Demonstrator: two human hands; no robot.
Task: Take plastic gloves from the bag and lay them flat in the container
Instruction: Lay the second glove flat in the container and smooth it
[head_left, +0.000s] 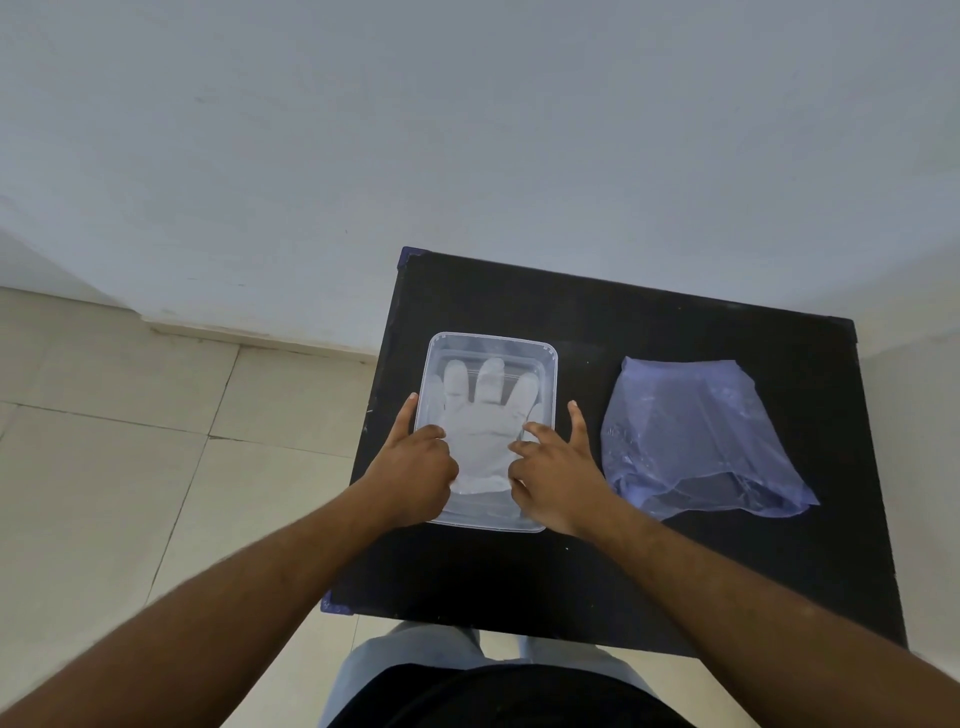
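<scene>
We see a clear glove (480, 431) lying flat in the container (492, 345) at frame centre. Our left hand (415, 470) and right hand (558, 480) press its edges, fingers loosely spread, gripping nothing. The bag (701, 441) lies right, on the black table (649, 571).

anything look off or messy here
Nothing stands out. The glove lies flat, fingers spread, inside the clear container, both hands resting on it. The bag is crumpled beside it on the table, as loose plastic would be.
</scene>
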